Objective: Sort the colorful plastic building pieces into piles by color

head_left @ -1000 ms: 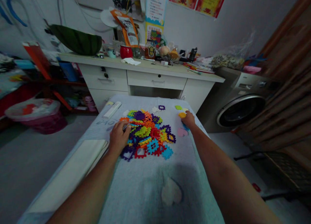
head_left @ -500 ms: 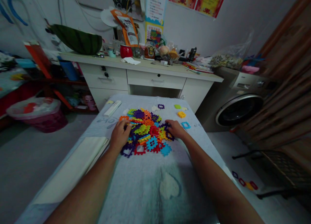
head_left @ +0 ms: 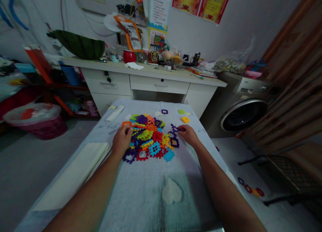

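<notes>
Nearest, well short of the fingers, lies a bare stretch of the pale blue tablecloth (head_left: 141, 195); to the left hand's near side is a folded white cloth (head_left: 72, 171), probably set at the edge to leave the middle free.

The left hand (head_left: 122, 139) rests against the left flank of a heap of interlocking plastic tiles (head_left: 146, 135), fingers curled in, thumb beside them. Whether they grip a tile I cannot tell; the position would suit steadying the loose heap.

The right hand (head_left: 188, 134) has thumb and fingertips closed on the rim of a hollow purple tile (head_left: 175, 128), tilted at the heap's right edge. A thin frame offers little but its rim, which likely explains the edge pinch.

The heap fills the space between the 2 hands, within reach of both. Just beyond the right fingers sit a yellow tile (head_left: 185, 119) and, farther, a lime tile (head_left: 181, 111), both apart from the heap. Beyond the left fingers lies a white bar-shaped object (head_left: 115, 114), its kind unclear.

Farthest from the fingers stand a white desk (head_left: 201, 94) and, off to the right, a front-loading washing machine (head_left: 226, 94).
</notes>
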Motion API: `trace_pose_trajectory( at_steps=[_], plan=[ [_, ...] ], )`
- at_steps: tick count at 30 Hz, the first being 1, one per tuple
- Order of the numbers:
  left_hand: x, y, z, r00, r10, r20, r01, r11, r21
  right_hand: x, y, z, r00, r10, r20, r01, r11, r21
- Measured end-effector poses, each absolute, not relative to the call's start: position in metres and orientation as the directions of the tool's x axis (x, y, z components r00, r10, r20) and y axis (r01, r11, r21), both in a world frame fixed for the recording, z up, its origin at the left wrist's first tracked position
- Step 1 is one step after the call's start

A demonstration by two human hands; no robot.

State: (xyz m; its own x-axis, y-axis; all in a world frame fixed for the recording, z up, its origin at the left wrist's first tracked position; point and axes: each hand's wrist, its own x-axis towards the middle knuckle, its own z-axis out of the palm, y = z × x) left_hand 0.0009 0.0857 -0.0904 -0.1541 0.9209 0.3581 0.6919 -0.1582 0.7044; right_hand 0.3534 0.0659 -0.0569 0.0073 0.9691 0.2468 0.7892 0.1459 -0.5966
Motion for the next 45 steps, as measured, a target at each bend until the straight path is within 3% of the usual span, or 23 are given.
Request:
trace_pose_trajectory(
  at_steps=[5, 8, 20, 26, 32, 40, 45],
  plan=[
    [0.002, 0.085, -0.09, -0.161, 0.92, 0.357, 0.694, -0.152, 0.703, 0.385, 0.062, -0.06, 0.222, 0.937, 0.27, 0.711, 0.034, -0.702],
    [0.003, 0.084, -0.089, -0.155, 0.925, 0.346, 0.701, -0.144, 0.699, 0.386, 0.068, -0.06, 0.262, 0.932, 0.252, 0.694, -0.001, -0.72],
    [-0.001, 0.086, -0.096, -0.256, 0.916, 0.309, 0.538, -0.131, 0.833, 0.312, 0.169, -0.067, 0.229, 0.948, 0.222, 0.84, -0.077, -0.538],
    [-0.002, 0.09, -0.097, -0.2, 0.922, 0.332, 0.592, -0.156, 0.79, 0.296, 0.21, -0.074, 0.271, 0.942, 0.198, 0.859, -0.144, -0.491],
    [0.0, 0.089, -0.094, -0.174, 0.919, 0.353, 0.62, -0.177, 0.765, 0.282, 0.232, -0.076, 0.285, 0.934, 0.216, 0.841, -0.135, -0.525],
    [-0.002, 0.089, -0.094, -0.151, 0.928, 0.341, 0.625, -0.178, 0.76, 0.294, 0.2, -0.062, 0.162, 0.962, 0.222, 0.833, -0.012, -0.554],
    [-0.002, 0.089, -0.095, -0.123, 0.93, 0.346, 0.638, -0.193, 0.746, 0.33, 0.146, -0.046, -0.075, 0.993, 0.093, 0.826, 0.114, -0.552]
  ],
)
